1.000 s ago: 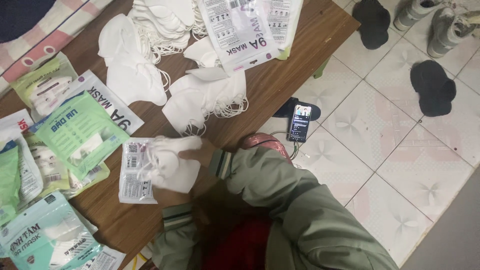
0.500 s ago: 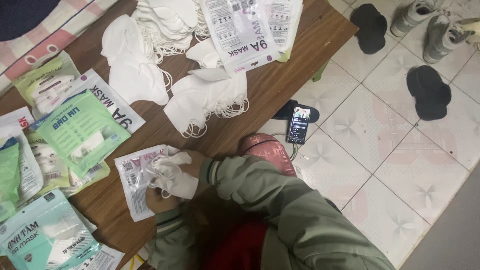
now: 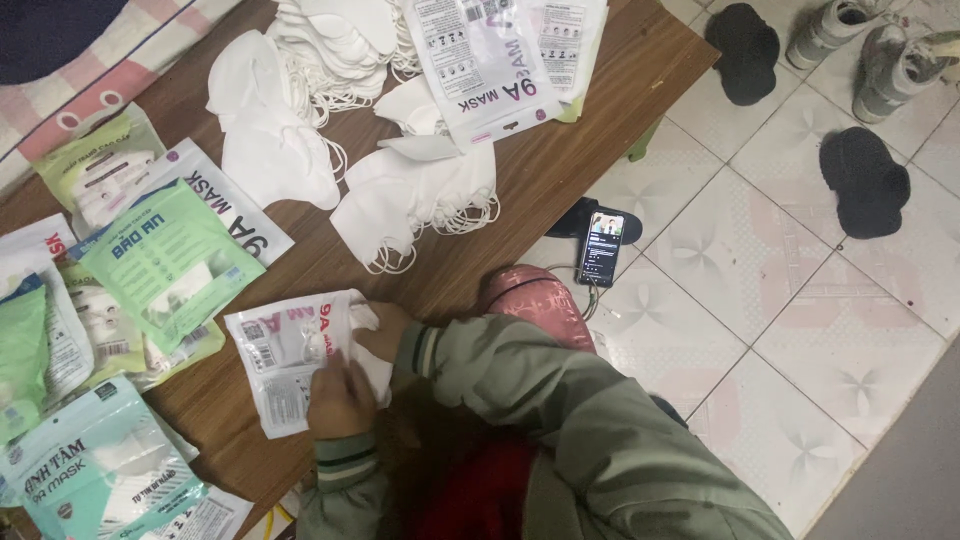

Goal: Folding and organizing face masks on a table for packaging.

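Note:
A clear plastic packet point(image 3: 285, 355) with pink print lies on the near edge of the wooden table point(image 3: 560, 150). A white face mask point(image 3: 368, 345) sticks partly out of the packet's open end. My left hand point(image 3: 340, 398) presses on the packet's lower corner and grips it. At the packet's mouth, my right hand point(image 3: 385, 328) pinches the mask. Both sleeves are olive green with striped cuffs.
Loose white masks point(image 3: 415, 195) lie in piles across the table's middle and far side, beside a large printed packet point(image 3: 480, 65). Green and white filled mask packets point(image 3: 165, 260) crowd the left edge. A phone point(image 3: 600, 248), pink stool point(image 3: 535, 300), slippers and shoes are on the tiled floor at right.
The mask lay bunched on top of the packet a second ago; it now sits mostly inside. Both hands have shifted to the packet's open end.

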